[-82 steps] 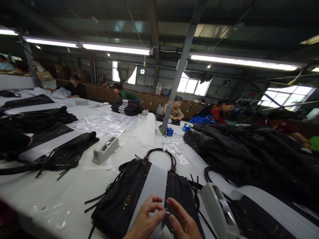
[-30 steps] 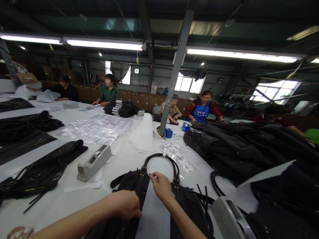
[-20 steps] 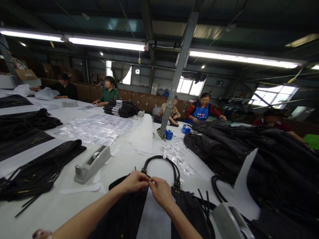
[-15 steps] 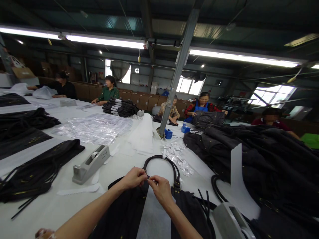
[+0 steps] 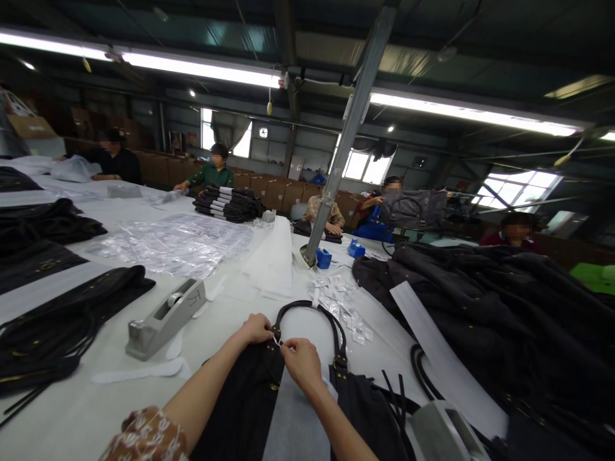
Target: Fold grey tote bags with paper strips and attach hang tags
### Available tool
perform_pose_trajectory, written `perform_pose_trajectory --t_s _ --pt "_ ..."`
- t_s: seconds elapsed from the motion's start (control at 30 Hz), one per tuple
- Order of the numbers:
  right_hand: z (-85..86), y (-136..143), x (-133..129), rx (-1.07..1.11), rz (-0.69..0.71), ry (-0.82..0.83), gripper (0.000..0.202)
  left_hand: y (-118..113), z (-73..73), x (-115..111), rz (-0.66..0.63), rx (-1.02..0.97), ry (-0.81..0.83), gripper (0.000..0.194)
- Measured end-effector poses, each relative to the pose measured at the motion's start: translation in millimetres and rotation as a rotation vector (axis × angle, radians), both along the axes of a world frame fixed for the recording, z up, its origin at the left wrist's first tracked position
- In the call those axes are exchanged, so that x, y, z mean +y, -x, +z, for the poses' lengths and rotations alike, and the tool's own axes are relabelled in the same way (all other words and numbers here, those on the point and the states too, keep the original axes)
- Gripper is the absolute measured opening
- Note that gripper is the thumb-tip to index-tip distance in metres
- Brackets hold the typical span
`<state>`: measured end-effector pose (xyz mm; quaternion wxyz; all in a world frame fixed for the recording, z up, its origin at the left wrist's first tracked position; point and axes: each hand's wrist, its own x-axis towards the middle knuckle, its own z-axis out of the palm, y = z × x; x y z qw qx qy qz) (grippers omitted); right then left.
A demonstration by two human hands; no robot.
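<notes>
A dark bag (image 5: 240, 403) lies flat before me on the table. Its handle (image 5: 314, 306) arches away from me, with a white wrap at the top. A broad white paper sheet (image 5: 298, 416) covers the bag's middle. At the left foot of the handle, my left hand (image 5: 257, 328) is closed, its fingertips against a thin white strip (image 5: 277, 341). My right hand (image 5: 302, 362) pinches the other end of this strip, just right of the handle foot. Brass fittings mark the right handle foot (image 5: 340, 365).
Grey tape dispensers stand at left (image 5: 166, 320) and lower right (image 5: 446, 429). Dark bags (image 5: 480, 301) are heaped at right; others (image 5: 72, 326) lie at left. Small clear packets (image 5: 343, 301) and plastic sheets (image 5: 177, 240) lie beyond. A slanted metal post (image 5: 343, 134) rises from the table; co-workers sit across.
My hands have moved slightly apart, showing the white strip between them at the left handle foot. My left forearm shows more sleeve. Across the table, a co-worker has raised a dark bag.
</notes>
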<state>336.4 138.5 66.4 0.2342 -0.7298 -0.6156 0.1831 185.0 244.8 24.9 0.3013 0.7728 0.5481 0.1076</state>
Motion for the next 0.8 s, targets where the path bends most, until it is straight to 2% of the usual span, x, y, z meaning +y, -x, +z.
perform_pose_trajectory --t_s 0.07,0.2,0.37,0.47,0.6,0.8 --pt "-5.0 4.2 2.2 0.006 -0.023 0.022 0.022 1.2 -1.1 3.6 -0.019 -0.048 -0.003 0.014" --pt "-12.0 11.4 6.7 0.024 -0.077 0.023 0.022 7.0 -1.5 5.9 -0.053 -0.166 0.002 0.024" --pt "-15.2 22.7 16.4 0.012 -0.145 0.02 0.023 9.9 -3.0 3.6 -0.189 -0.342 0.042 0.038" --pt "-20.1 29.7 21.2 -0.005 -0.142 -0.011 0.026 10.4 -6.6 2.3 -0.224 -0.417 0.072 0.04" --pt "-33.1 33.8 22.3 0.024 -0.093 -0.092 0.032 11.2 -16.1 2.5 -0.203 -0.46 0.121 0.037" --pt "-46.5 32.2 23.8 0.107 -0.05 -0.198 0.032 12.9 -29.5 6.9 -0.083 -0.437 0.124 0.021"
